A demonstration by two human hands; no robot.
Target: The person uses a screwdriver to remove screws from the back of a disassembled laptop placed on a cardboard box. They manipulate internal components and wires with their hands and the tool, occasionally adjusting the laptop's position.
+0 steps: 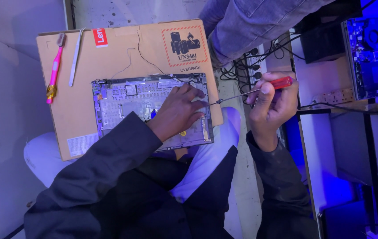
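Note:
An opened laptop chassis [122, 99] with its internals exposed lies on a flat cardboard box [109, 57] across my lap. My left hand [178, 110] presses flat on the right part of the chassis, fingers spread. My right hand [270, 104] is off the box to the right, closed around a red-handled screwdriver [259, 90]. The thin shaft points left, its tip near the chassis's right edge and my left fingertips.
A pink toothbrush [54, 66] and white tweezers [75, 57] lie on the box's left side. Another person's leg in jeans [251, 22] is at the top. A power strip with tangled cables [246, 64] sits beside it. A desk with an open electronics unit [370, 53] stands right.

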